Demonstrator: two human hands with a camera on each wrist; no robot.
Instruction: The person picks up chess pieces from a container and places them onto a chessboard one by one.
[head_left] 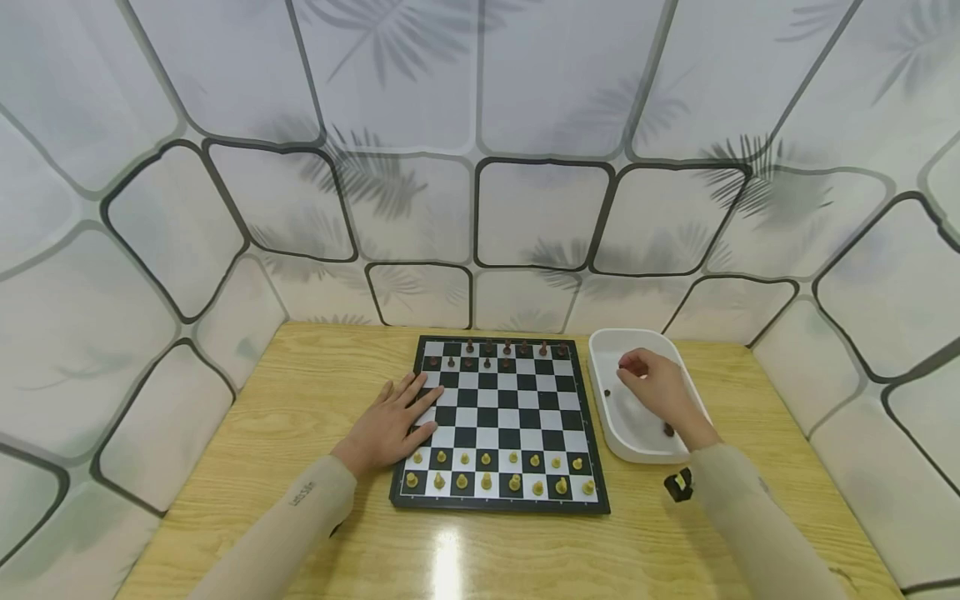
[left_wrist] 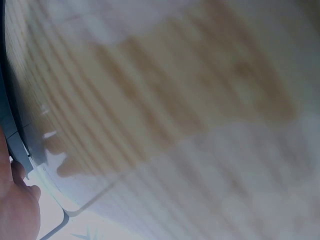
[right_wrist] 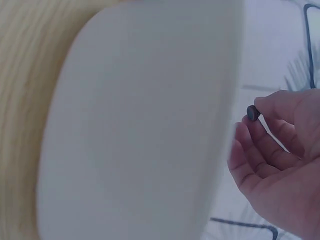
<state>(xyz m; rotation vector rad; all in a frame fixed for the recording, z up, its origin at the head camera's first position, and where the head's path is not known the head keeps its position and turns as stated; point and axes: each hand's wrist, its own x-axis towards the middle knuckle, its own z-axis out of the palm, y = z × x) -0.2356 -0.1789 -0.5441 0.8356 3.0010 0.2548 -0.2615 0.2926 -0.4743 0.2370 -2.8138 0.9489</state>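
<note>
A black-and-white chessboard point(head_left: 497, 418) lies on the table. My left hand point(head_left: 388, 427) rests on its left edge with fingers spread; the left wrist view catches only part of that hand at its lower left. Over a white plastic tray point(head_left: 632, 425), right of the board, my right hand point(head_left: 662, 390) pinches a small dark chess piece point(right_wrist: 253, 113) between thumb and fingertips. Its round base shows in the right wrist view. Two more dark pieces show in the tray: a small one point(head_left: 607, 392) near the left wall and another point(head_left: 668, 429) below the hand.
Yellow chess pieces point(head_left: 486, 481) stand in two rows along the board's near side. Dark red-brown pieces point(head_left: 507, 347) stand on the far two rows. Wooden tabletop point(head_left: 337, 358) surrounds the board, with a patterned curtain point(head_left: 540, 212) behind and at both sides.
</note>
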